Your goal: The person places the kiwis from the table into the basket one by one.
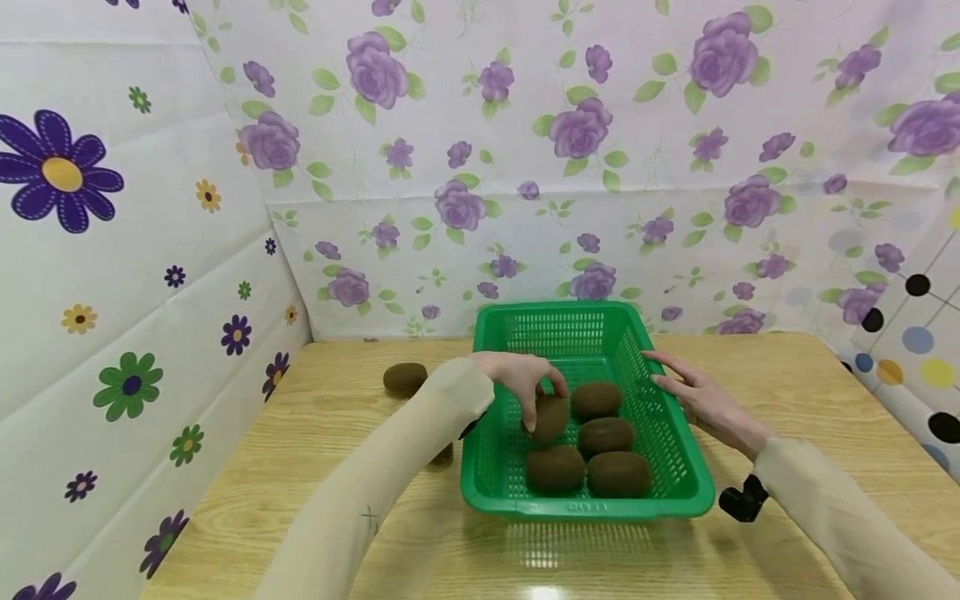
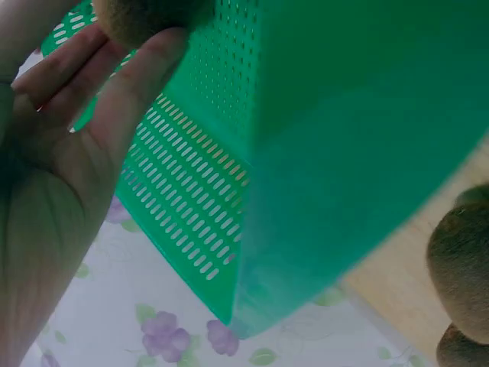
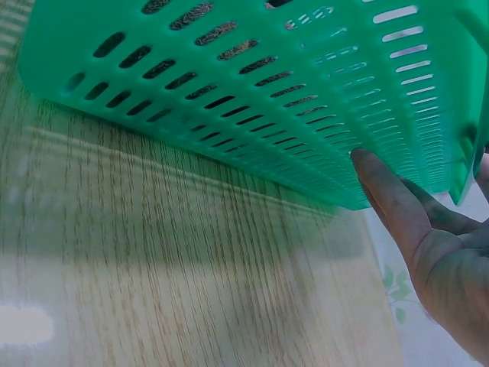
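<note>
My left hand [image 1: 525,379] reaches over the left side of the green basket [image 1: 585,508] and grips a brown kiwi [image 1: 550,419] between thumb and fingers. In the left wrist view, this kiwi [image 2: 141,17] shows at the fingertips. Several other kiwis, such as a front right one [image 1: 619,474], lie on the basket floor. My right hand [image 1: 701,400] is at the basket's right side, fingers extended to the rim. The right wrist view shows one straight finger [image 3: 390,191] against the outer slotted wall.
On the wooden table [image 1: 322,467], left of the basket, lies a kiwi [image 1: 405,379]. Another kiwi [image 1: 442,456] is partly hidden behind the left sleeve. A flowered cloth [image 1: 465,167] hangs behind the table, with more patterned cloth at both sides.
</note>
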